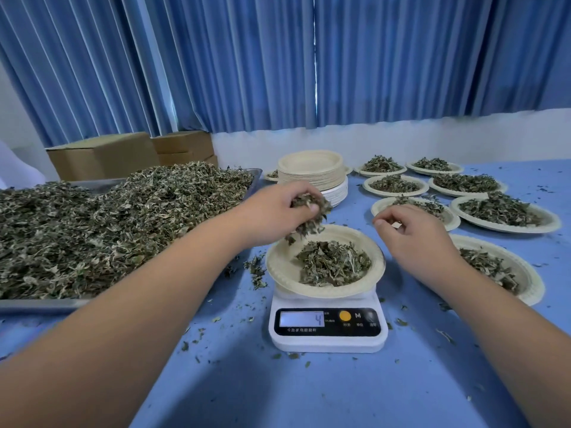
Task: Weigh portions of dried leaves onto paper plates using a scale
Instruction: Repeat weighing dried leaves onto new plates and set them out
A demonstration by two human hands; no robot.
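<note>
Our left hand (278, 208) grips a clump of dried leaves (309, 208) over the far-left rim of the paper plate (279, 267). The plate sits on the scale (327, 338) near the table's (309, 396) front edge, and the scale reads 4. Our right hand (417, 236) hovers over the plate's right rim, fingers loosely curled, holding nothing.
</note>
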